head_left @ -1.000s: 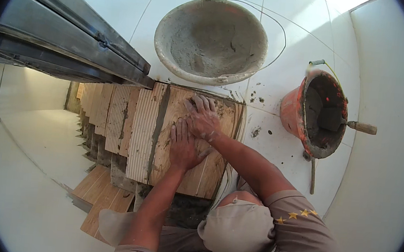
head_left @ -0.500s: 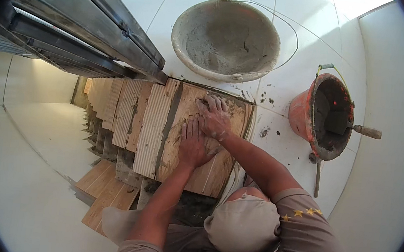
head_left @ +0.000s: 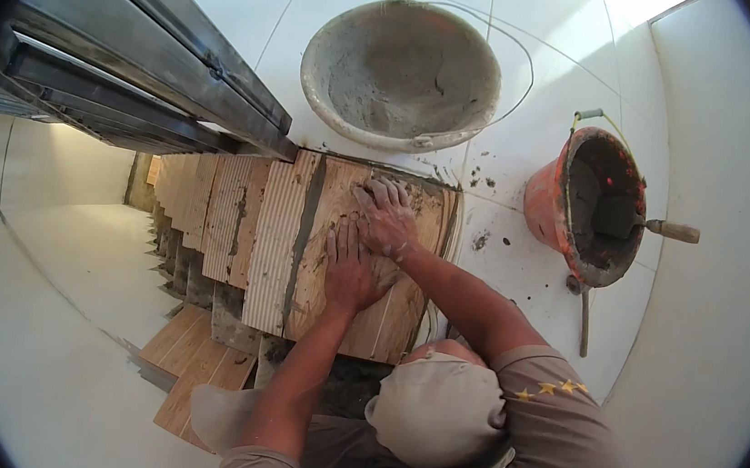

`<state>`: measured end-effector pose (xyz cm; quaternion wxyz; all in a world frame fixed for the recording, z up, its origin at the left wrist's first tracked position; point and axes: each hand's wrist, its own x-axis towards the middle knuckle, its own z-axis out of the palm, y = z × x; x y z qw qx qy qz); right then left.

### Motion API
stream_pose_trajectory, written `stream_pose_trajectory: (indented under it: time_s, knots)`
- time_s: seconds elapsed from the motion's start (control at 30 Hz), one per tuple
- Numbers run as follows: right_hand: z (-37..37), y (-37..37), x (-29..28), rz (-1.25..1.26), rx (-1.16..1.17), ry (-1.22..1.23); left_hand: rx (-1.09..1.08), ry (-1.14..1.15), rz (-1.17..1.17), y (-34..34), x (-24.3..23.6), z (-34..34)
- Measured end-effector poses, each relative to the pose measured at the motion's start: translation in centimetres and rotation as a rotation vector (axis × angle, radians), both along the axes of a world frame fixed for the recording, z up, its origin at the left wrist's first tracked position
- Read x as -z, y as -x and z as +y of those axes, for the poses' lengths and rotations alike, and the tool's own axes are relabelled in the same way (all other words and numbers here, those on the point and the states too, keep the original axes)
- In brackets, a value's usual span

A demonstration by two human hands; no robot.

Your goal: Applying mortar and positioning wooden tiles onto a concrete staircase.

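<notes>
My left hand (head_left: 355, 267) lies flat on a wood-look tile (head_left: 393, 323) at the top stair, fingers stretched out, holding nothing. Just above it, my right hand (head_left: 385, 220) presses on the same tile with its fingers spread; the two hands touch or nearly touch. Grey mortar smears mark the tile's surface and both hands. A ribbed strip tile (head_left: 275, 242) runs along the tile's left side, with a dark grey mortar joint (head_left: 304, 236) between them.
Beyond the tile stands a wide basin (head_left: 401, 72) with grey mortar. An orange bucket (head_left: 546, 202) at right holds mortar and a wooden-handled trowel (head_left: 672, 231); a hammer-like tool (head_left: 584, 320) lies beside it. Metal railing (head_left: 166, 48) borders the descending steps (head_left: 188, 187). Loose tiles (head_left: 189, 352) lie lower left.
The whole view has shifted slightly, so the basin, bucket and tile appear a little further left. Both hands stay pressed on the tile in nearly the same spots.
</notes>
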<state>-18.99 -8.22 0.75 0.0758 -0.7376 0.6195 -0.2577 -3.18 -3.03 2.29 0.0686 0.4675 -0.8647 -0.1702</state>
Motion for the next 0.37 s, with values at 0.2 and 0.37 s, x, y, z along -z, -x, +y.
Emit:
stream_pose_trajectory:
  time_s: [0.2, 0.37]
  knots:
    - [-0.2, 0.1, 0.3, -0.024, -0.004, -0.067, 0.007, 0.013, 0.025, -0.1, 0.5, 0.1]
    - [-0.3, 0.2, 1.7, 0.007, -0.010, -0.064, 0.013, -0.009, -0.060, -0.5, 1.4, 0.0]
